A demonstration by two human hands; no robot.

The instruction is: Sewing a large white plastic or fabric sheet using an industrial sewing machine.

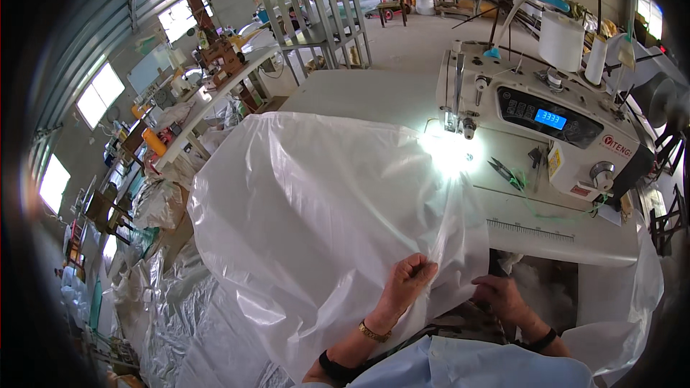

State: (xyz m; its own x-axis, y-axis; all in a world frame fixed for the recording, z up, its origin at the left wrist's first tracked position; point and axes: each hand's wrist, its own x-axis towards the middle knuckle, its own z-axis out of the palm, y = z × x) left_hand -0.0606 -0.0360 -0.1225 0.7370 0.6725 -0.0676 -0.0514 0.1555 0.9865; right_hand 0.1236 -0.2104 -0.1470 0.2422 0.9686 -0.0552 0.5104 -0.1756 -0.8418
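A large sheet of shiny white plastic (309, 194) covers the left part of the sewing table and drapes over its front edge. My left hand (408, 280) is closed on a fold of it, fingers pinched together. My right hand (501, 297) is curled at the sheet's right-hand edge, its thumb and fingers closed on the plastic. Beyond my hands, the upper end of the sheet reaches under the lit needle area of a white sewing machine (525, 115). Glare hides the needle and presser foot there.
Thread snips (507, 174) lie on the table (546, 223), right of the needle area. A white thread cone (561, 42) stands behind the machine. More plastic sheeting (194, 323) heaps at the lower left. A grey metal rack (316, 21) stands past the table.
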